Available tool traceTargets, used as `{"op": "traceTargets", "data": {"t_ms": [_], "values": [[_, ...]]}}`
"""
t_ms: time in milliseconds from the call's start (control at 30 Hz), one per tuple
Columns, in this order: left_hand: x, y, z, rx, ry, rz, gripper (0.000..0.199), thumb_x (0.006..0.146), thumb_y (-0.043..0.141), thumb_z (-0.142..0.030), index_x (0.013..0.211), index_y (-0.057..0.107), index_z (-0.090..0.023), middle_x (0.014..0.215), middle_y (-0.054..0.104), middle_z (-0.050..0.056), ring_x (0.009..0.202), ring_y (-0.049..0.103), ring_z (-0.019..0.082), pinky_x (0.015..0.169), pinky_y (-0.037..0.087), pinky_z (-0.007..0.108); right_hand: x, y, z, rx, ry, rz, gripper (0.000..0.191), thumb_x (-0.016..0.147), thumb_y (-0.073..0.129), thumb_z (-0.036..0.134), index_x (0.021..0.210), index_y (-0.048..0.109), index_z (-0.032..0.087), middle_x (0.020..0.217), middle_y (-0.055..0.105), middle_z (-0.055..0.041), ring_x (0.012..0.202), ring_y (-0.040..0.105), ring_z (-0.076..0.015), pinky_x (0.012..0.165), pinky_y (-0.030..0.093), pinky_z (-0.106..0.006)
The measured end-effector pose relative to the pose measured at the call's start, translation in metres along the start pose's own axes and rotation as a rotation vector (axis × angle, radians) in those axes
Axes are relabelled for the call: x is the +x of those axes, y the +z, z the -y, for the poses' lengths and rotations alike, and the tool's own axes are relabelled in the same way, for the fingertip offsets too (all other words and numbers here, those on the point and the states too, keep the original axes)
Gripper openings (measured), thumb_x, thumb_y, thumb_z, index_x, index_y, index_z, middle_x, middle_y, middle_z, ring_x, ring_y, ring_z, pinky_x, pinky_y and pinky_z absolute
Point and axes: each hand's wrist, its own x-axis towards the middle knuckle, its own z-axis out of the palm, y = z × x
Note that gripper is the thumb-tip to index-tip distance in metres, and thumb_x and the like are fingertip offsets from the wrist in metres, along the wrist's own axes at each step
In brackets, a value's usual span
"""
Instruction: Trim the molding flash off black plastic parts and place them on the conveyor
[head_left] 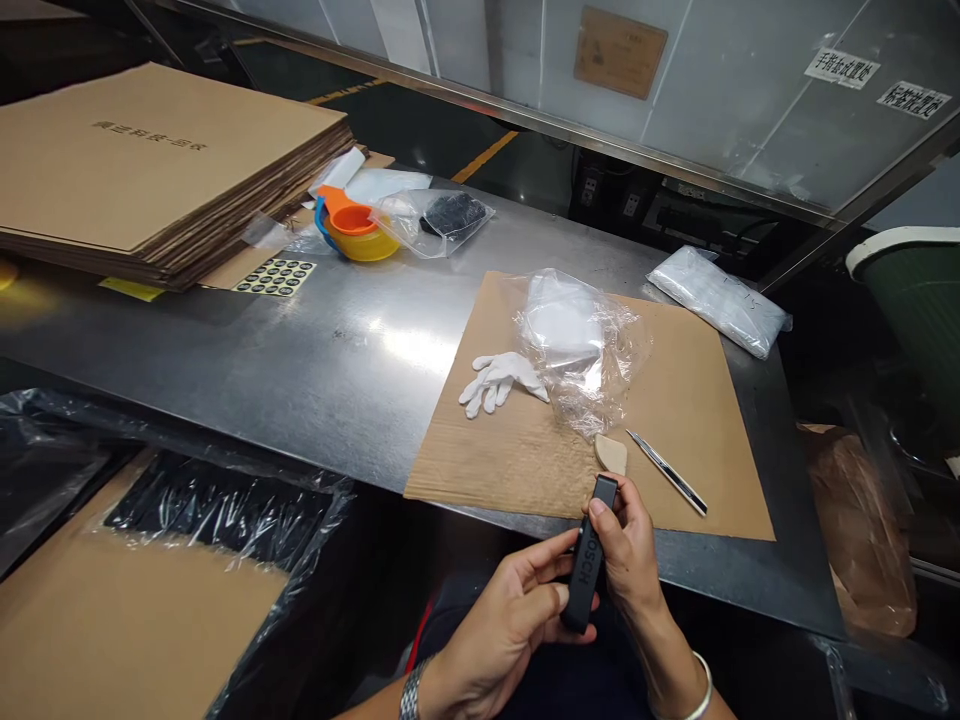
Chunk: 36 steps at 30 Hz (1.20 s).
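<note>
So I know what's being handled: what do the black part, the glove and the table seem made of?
Black part: probably plastic, satin black, with crisp edges and BOSCH lettering. Glove: fabric, perhaps cotton, matte white, softly creased. Table: metal, likely steel, with a dull shine and blurred glare.

A silvery linked band (410, 692), a pale bangle (703, 688) and dark, red-edged clothing (559, 688) are worn

The head view looks forward and down over the hands (570, 570), close by.
</note>
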Motion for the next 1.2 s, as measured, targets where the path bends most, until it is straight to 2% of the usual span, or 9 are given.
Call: {"op": "traceTargets", "data": {"t_ms": [567,733,933,1033,1133,1200], "values": [[0.001,-0.001,0.002,0.003,-0.007,-0.021,0.038,0.078,0.054,-0.012,0.114,0.061,-0.020,0.090,0.061,0.007,0.084,0.055,0.017,0.073,0.050,0.036,-0.004,0.003,0.001,-0.065,-0.040,-0.009,0.037,0.077,0.057,0.045,0.102,0.048,0.020,0.069,0.045,0.0039,0.061,0.043,-0.0119,0.057,0.037,-0.024],[0.001,-0.002,0.005,0.005,-0.002,-0.058,0.033,0.080,0.057,-0.020,0.113,0.061,-0.019,0.088,0.060,0.007,0.082,0.055,0.017,0.069,0.051,0.035,-0.004,0.004,-0.001,-0.067,-0.029,-0.031,0.037,0.077,0.058,0.045,0.103,0.049,0.021,0.067,0.045,0.0046,0.060,0.043,-0.0120,0.055,0.036,-0.024],[0.003,-0.005,0.005,-0.040,-0.027,-0.113,0.034,0.083,0.056,-0.030,0.113,0.060,-0.015,0.090,0.062,0.010,0.083,0.059,0.021,0.070,0.052,0.040,-0.002,0.003,-0.005,0.019,-0.053,-0.057,0.030,0.078,0.058,0.044,0.095,0.051,0.020,0.072,0.048,0.0033,0.063,0.044,-0.0115,0.058,0.038,-0.023],[0.004,-0.008,0.006,-0.077,-0.022,-0.133,0.032,0.084,0.053,-0.030,0.110,0.061,-0.013,0.094,0.063,0.012,0.082,0.060,0.022,0.066,0.052,0.037,-0.002,0.002,-0.007,0.076,-0.029,-0.080,0.031,0.078,0.058,0.045,0.095,0.051,0.021,0.073,0.051,0.0030,0.062,0.045,-0.0108,0.057,0.039,-0.023],[0.007,-0.013,0.009,-0.171,0.038,-0.160,0.032,0.086,0.050,-0.030,0.111,0.060,-0.012,0.095,0.066,0.013,0.081,0.061,0.021,0.062,0.050,0.032,-0.004,0.002,-0.004,0.201,0.031,-0.160,0.034,0.077,0.060,0.046,0.099,0.049,0.022,0.077,0.056,0.0020,0.065,0.049,-0.0116,0.060,0.042,-0.024],[0.011,-0.014,0.012,-0.256,0.122,-0.188,0.034,0.088,0.047,-0.033,0.112,0.060,-0.013,0.099,0.066,0.013,0.087,0.060,0.020,0.070,0.049,0.031,-0.005,0.004,0.001,0.302,0.060,-0.240,0.038,0.075,0.063,0.047,0.100,0.049,0.023,0.083,0.059,0.0006,0.070,0.053,-0.0133,0.066,0.045,-0.026]]}}
